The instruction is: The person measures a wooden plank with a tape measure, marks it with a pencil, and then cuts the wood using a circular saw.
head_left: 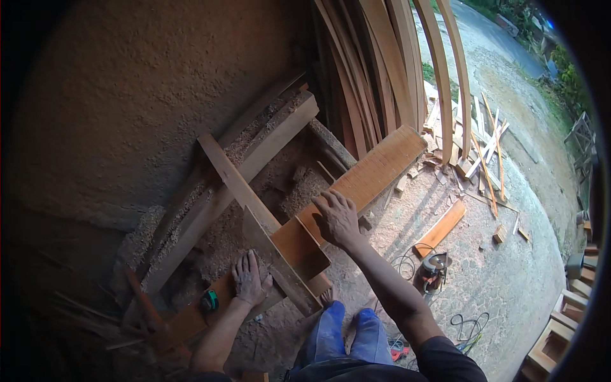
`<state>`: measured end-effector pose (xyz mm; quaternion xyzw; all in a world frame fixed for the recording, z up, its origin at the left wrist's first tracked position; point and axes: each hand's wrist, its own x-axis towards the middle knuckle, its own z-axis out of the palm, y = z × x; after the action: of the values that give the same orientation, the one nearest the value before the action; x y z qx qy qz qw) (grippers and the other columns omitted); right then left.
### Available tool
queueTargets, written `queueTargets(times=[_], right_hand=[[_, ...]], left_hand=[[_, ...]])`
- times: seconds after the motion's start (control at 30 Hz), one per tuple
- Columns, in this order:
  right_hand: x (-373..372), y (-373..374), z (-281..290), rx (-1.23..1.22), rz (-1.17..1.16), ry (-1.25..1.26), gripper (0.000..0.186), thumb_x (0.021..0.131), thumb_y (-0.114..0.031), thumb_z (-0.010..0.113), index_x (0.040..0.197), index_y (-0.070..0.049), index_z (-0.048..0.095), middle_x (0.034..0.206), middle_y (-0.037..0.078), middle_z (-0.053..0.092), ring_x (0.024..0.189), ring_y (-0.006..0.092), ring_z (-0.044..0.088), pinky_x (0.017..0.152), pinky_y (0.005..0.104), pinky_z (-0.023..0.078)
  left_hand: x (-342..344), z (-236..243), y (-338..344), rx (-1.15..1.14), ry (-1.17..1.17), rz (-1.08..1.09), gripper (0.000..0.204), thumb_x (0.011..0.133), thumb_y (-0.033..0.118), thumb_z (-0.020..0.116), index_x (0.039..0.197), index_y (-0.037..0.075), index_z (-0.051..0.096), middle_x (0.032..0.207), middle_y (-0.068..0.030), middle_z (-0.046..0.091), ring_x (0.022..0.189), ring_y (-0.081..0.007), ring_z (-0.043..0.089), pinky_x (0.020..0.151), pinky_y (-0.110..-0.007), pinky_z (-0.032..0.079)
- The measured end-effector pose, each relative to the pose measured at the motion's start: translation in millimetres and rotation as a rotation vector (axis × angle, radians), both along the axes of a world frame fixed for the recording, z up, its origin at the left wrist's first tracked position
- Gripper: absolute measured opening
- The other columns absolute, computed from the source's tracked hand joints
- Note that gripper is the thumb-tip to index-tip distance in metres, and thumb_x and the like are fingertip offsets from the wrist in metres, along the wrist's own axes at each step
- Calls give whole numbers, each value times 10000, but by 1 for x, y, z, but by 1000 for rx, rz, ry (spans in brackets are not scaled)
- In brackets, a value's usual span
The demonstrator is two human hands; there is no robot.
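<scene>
My right hand point(337, 218) grips an orange-brown board point(375, 167) with its fingers bent over the board, beside a short orange piece point(300, 253) at the board's lower end. My left hand point(252, 279) lies with fingers spread on wood at the lower left, near a green-and-black tape measure point(209, 301). A pale crosspiece point(235, 184) runs diagonally between my hands over a sawdust-covered timber frame point(274, 136).
Tall curved planks point(390, 63) lean at the back against a rough wall point(146, 83). Offcuts point(484, 153) lie piled at upper right. A circular saw point(435, 272) with cables and a loose board point(440, 228) lie on the concrete floor. Stacked wooden frames point(550, 334) line the right edge.
</scene>
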<state>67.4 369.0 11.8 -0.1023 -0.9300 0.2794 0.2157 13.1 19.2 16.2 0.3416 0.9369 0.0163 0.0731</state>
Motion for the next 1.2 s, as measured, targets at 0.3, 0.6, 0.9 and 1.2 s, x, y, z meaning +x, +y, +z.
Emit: queueTargets(times=[0.3, 0.6, 0.9, 1.2], right_hand=[[-32, -3, -67, 253, -37, -339, 342, 964, -360, 572, 1292, -280, 625, 1534, 57, 439, 1531, 304, 268, 1153, 741, 169], [22, -31, -61, -40, -543, -228, 784, 866, -482, 725, 1525, -195, 411, 1624, 131, 284, 1548, 363, 202, 1196, 654, 215], [36, -43, -84, -1279, -1000, 197, 765, 958, -577, 654, 1387, 41, 513, 1243, 203, 666, 1117, 345, 644, 999, 405, 485], [179, -20, -96, -1228, -1030, 436, 592, 1047, -489, 574, 1288, 51, 604, 1143, 166, 708, 1025, 237, 658, 897, 364, 518]], left_hand=[[0, -2, 0, 40, 57, -23, 1007, 893, 599, 532, 1581, -66, 219, 1540, -317, 380, 1421, -480, 353, 1155, -639, 242], [-1, -1, -8, 58, 35, -25, 1038, 886, 642, 504, 1576, -80, 219, 1539, -321, 370, 1420, -487, 343, 1155, -632, 246], [1, -1, 7, -26, 3, -16, 1040, 869, 584, 535, 1587, -82, 183, 1555, -313, 360, 1433, -478, 339, 1167, -620, 252], [2, -4, 3, -119, 5, 0, 1044, 884, 587, 521, 1597, -80, 150, 1576, -320, 333, 1454, -470, 324, 1172, -594, 269]])
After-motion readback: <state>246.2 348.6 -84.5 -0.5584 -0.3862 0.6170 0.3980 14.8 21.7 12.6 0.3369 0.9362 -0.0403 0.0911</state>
